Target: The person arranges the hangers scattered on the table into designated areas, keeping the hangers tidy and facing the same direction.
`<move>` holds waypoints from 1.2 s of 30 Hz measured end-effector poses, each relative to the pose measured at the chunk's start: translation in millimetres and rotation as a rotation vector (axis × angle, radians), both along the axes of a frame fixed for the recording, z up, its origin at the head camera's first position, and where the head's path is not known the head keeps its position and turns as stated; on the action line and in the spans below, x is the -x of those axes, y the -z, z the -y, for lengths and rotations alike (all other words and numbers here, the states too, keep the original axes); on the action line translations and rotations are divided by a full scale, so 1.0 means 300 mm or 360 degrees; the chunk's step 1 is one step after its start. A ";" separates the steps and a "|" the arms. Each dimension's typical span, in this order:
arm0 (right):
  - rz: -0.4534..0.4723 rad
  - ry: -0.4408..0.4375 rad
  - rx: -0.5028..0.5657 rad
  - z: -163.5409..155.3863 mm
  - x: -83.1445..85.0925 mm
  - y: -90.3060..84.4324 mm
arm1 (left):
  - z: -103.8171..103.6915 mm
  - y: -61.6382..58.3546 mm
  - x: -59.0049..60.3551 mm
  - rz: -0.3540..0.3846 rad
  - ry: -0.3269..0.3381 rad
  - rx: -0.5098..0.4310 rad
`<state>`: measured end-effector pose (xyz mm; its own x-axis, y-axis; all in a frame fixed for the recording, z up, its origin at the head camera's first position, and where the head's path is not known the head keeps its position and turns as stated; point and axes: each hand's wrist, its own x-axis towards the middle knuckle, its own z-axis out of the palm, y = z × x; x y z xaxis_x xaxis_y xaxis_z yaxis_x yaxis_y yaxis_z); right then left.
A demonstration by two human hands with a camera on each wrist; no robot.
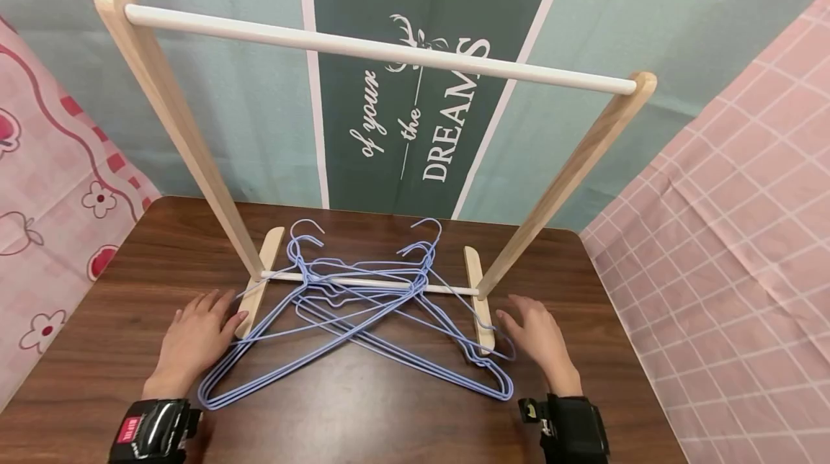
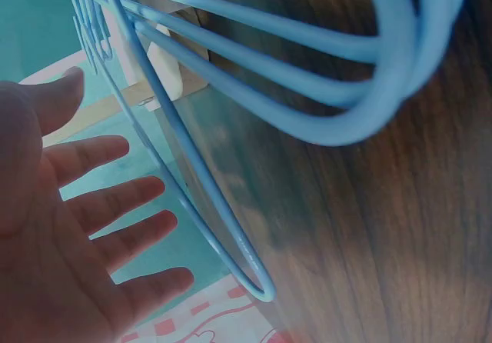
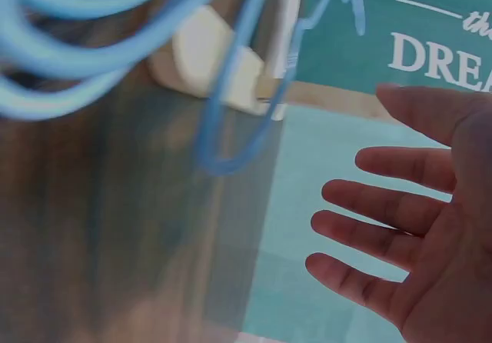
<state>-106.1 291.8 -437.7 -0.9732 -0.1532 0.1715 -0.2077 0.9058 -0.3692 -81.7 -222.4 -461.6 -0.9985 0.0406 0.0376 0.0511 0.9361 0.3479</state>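
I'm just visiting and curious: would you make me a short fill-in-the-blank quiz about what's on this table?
1. The thin wire hangers piled on the table are light ____.
2. The white top rail of the wooden clothes rack holds ____ hangers.
3. Both the left hand and the right hand have their fingers ____.

Missing words: blue; no; open

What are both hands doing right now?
Left hand: open, holding nothing, beside the blue hangers.
Right hand: open, holding nothing.
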 end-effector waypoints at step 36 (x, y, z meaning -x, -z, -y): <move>-0.0068 0.0242 0.0176 0.092 0.132 -0.183 | -0.041 -0.043 0.014 -0.0205 0.0057 -0.0027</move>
<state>-145.8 264.3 -382.7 -0.9751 0.0173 0.2211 -0.0890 0.8824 -0.4620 -85.9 -210.2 -448.8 -0.9832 0.0741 0.1667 0.1295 0.9270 0.3521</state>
